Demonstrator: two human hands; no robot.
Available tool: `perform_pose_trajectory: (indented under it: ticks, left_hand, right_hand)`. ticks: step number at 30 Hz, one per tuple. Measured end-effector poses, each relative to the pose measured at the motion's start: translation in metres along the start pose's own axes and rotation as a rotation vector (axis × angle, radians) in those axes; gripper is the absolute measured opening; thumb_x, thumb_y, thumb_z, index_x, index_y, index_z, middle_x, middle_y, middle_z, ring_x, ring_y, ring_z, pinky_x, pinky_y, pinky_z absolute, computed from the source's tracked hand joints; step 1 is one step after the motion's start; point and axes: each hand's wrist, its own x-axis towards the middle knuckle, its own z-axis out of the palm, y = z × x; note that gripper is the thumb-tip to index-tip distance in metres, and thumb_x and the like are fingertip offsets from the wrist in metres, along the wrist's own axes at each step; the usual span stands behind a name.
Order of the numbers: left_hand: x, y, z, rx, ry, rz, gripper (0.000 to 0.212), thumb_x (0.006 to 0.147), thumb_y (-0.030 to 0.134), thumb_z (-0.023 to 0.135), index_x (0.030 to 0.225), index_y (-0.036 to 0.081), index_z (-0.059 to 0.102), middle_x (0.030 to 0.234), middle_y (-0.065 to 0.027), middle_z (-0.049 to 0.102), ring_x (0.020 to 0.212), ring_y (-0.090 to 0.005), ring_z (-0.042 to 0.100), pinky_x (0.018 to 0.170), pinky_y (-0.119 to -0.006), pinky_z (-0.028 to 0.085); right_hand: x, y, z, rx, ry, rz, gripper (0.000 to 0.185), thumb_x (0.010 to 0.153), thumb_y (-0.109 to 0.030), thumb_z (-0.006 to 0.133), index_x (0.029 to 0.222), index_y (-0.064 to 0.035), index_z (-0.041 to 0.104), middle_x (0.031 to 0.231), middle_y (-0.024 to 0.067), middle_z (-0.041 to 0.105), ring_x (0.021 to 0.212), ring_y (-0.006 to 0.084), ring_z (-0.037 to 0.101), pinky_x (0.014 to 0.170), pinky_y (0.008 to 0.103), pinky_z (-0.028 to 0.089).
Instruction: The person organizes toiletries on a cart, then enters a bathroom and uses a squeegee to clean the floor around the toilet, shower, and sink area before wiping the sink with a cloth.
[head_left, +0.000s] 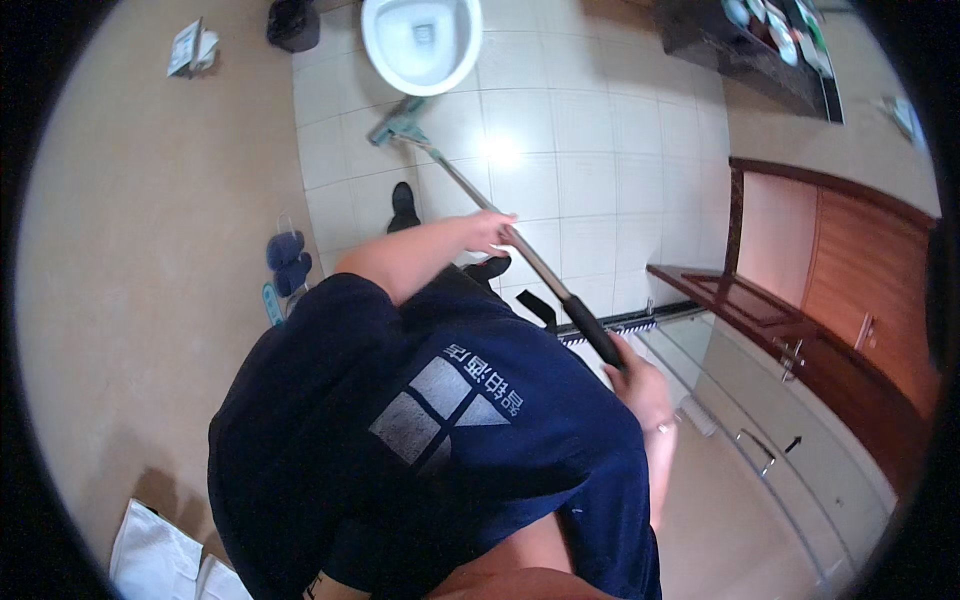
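A mop with a long metal pole (544, 271) slants across the view, from its black grip (592, 330) at lower right to its green flat head (399, 121) on the tiled floor, just below the toilet bowl (422, 45). My left hand (491, 231) holds the middle of the metal pole. At the upper end, my right hand (637, 379) is closed around the black grip. The underside of the mop head is hidden.
A black waste bin (294, 26) stands left of the toilet. Blue slippers (289, 262) hang at the left wall. A dark counter (757, 64) with toiletries is at upper right. An open brown door (772, 315) and a glass panel (772, 450) stand at right.
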Motion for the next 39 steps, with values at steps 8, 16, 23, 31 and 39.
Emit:
perform_pose_trajectory:
  ticks: [8,16,23,31,39]
  left_hand:
    - [0.098,-0.046,0.203,-0.153,-0.021,0.000,0.009,0.086,0.009,0.045,0.093,0.004,0.046,0.083,-0.0078,0.055,0.078,-0.0207,0.057,0.074,-0.036,0.048]
    - [0.095,0.021,0.144,-0.175,0.318,0.050,0.008,0.084,0.007,0.042,0.089,0.003,0.045,0.083,-0.0077,0.053,0.077,-0.0186,0.055,0.074,-0.034,0.048]
    - [0.112,0.056,0.139,-0.222,0.140,-0.122,0.006,0.076,0.003,0.051,0.071,0.003,0.048,0.071,-0.0067,0.048,0.063,-0.0150,0.047,0.057,-0.026,0.043]
    - [0.123,0.090,0.232,-0.050,0.096,-0.282,0.006,0.079,0.003,0.052,0.084,0.002,0.049,0.079,-0.0100,0.053,0.074,-0.0217,0.056,0.073,-0.036,0.049]
    - [0.167,0.280,0.097,0.160,0.388,0.317,0.009,0.066,0.003,0.061,0.065,0.003,0.052,0.064,-0.0083,0.051,0.061,-0.0213,0.053,0.052,-0.036,0.046]
  right_hand:
    - [-0.108,0.081,-0.039,0.032,0.397,0.248,0.033,0.069,-0.022,0.068,0.098,-0.0071,0.061,0.067,0.0146,0.059,0.057,0.0257,0.058,0.054,0.0337,0.045]
    - [-0.024,0.108,-0.010,0.351,0.298,0.260,0.035,0.070,-0.023,0.067,0.101,-0.0109,0.059,0.069,0.0154,0.059,0.058,0.0271,0.057,0.056,0.0333,0.045]
    - [0.009,0.096,-0.060,0.099,0.369,0.344,0.031,0.072,-0.025,0.064,0.100,-0.0128,0.060,0.080,0.0157,0.061,0.074,0.0333,0.059,0.064,0.0397,0.047]
    - [-0.019,0.104,-0.105,0.337,0.445,0.564,0.032,0.066,-0.020,0.072,0.090,-0.0023,0.063,0.073,0.0154,0.062,0.063,0.0247,0.061,0.060,0.0308,0.047]
    - [0.191,0.063,-0.100,0.602,0.183,0.146,0.052,0.076,-0.019,0.060,0.124,-0.0144,0.041,0.089,0.0216,0.060,0.085,0.0365,0.058,0.073,0.0378,0.047]
